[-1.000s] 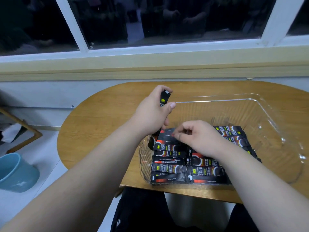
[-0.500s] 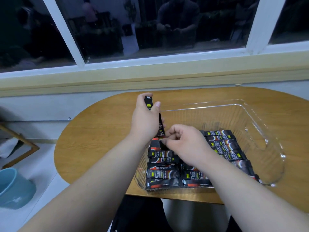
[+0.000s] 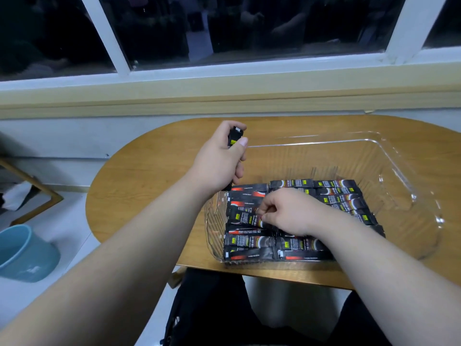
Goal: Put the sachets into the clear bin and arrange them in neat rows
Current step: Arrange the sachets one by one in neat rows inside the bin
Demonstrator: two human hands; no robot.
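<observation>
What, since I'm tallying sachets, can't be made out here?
Head view only:
- Count in the left hand: its fingers wrap the bundle; only the ends show.
- Rows under the right hand and forearm: covered.
- Lower layers in the bin: top sachets hide them.
- Sachet print: too small, blurred.

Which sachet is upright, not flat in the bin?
The sachet in the left hand's grip, held on end by the bin's far-left corner. The rest lie in rows inside; the right hand pinches one of those.
</observation>
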